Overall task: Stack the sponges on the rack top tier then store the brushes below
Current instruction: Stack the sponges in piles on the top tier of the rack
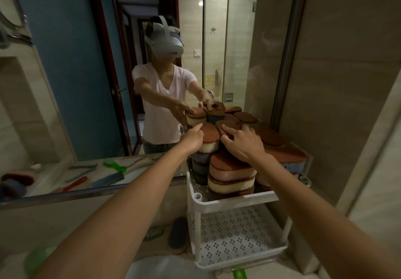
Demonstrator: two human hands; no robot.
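1. The left hand [192, 138] is reaching over the back left corner of the white rack [236, 199]; its fingers are curled together, with the fingertips touching the side of the topmost sponge [209, 136] on a tall stack, not gripping it.
2. The right hand [242, 143] is lying palm down with fingers spread; the fingertips are resting on a brown-topped sponge [227, 126] in the middle of the pile, and the palm is hovering over the front stack [230, 174].
3. The sponges are sitting piled on the top tier of the rack, most with the brown scouring side up; the front stack is showing pink and cream layers, and blue sponges [200, 163] are standing under the left stack.
4. The lower tier [234, 235] of the rack, a white perforated shelf, is holding nothing that is visible.
5. A dark brush [179, 235] is lying on the desk [152, 255] just left of the rack; a green-handled object [239, 274] is poking out by the rack's front edge, possibly another brush.
6. The mirror [86, 83] behind the rack is reflecting the person and several brushes and combs lying on the desk.
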